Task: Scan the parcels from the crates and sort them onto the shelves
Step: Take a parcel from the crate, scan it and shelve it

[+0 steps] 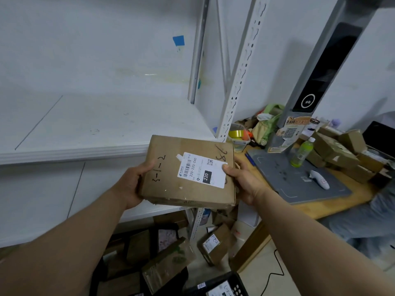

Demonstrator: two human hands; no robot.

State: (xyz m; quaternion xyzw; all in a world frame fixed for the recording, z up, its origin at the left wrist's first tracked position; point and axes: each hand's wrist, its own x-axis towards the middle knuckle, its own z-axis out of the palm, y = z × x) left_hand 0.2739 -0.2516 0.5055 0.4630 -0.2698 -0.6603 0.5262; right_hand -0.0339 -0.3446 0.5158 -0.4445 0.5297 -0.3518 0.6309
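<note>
I hold a flat brown cardboard parcel (168,184) with a white shipping label and handwritten "3-1-2" in front of the white shelf (89,124). My left hand (133,184) grips its left edge with the thumb on top. My right hand (241,180) grips its right edge, thumb pressing on the label. The parcel is level with the shelf's front lip, just before it. Below, black crates (215,285) and several more parcels (213,244) lie on the floor. A white handheld scanner (319,179) lies on a grey mat on the table at right.
A perforated white shelf upright (239,71) stands just behind the parcel. A wooden table (333,208) at right bears a grey scanning stand (320,67), a green bottle (302,152), tape rolls and several stacked boxes (337,150). A second shelf level lies below.
</note>
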